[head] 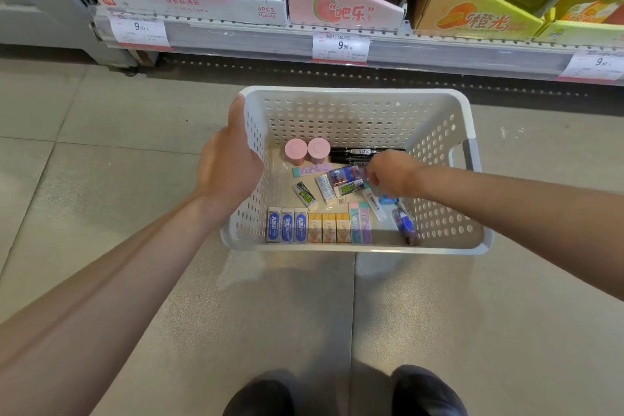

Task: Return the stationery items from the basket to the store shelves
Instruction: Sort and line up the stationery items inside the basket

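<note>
A white perforated basket is held above the tiled floor. My left hand grips its left rim. My right hand is down inside, fingers curled over a small blue-and-white packet and a white tube; whether it grips either is hidden. On the basket floor are two pink round caps, black markers, a long pastel eraser, a row of blue erasers, a row of orange erasers and a blue pen-like item.
A store shelf edge runs across the top with 9.90 price tags. On it stand a white-pink box, a pink guava display box and an orange box. My shoes show at the bottom.
</note>
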### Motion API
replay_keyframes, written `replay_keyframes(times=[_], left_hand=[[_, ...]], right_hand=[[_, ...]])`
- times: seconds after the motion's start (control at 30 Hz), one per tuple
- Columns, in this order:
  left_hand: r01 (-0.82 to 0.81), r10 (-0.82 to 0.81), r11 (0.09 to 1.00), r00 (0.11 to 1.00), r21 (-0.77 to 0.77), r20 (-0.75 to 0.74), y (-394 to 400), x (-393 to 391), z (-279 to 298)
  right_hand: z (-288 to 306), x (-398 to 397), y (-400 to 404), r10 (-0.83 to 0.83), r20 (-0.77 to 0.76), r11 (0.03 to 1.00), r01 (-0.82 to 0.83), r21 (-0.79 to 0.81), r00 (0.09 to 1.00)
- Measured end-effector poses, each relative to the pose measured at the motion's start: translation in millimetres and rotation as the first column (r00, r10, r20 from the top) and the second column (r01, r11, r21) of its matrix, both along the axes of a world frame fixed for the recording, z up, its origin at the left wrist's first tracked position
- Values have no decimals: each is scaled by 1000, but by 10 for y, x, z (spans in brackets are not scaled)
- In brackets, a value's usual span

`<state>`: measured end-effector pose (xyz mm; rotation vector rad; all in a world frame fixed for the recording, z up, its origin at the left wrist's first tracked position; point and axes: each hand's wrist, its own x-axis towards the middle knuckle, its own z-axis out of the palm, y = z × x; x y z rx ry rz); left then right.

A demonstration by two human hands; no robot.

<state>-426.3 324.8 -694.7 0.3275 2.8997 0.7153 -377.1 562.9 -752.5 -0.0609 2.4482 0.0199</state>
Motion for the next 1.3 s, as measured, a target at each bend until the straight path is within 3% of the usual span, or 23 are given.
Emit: replay_keyframes(times=[0.1,0.23,0.5,0.73,1.3], left_hand=[[6,-6,1000,1000,6,-4,2,3,2],[13,-13,1000,1000,11,0,-4,7,6],[20,-20,1000,1000,6,-4,-10,8,2],[21,-21,1000,1000,9,-6,-6,9,13],[19,-19,1000,1000,10,-8,-3,9,17]], right_hand=[[6,15,16,-66,49,994,61,87,997],[-45,129,-77,-10,123,987,-10,159,992],[-187,223,-229,69,0,956,-66,285,998],[-236,211,-206,-133,-9,979,133,152,991],[-241,264,-209,-311,-39,950,310,-27,950]])
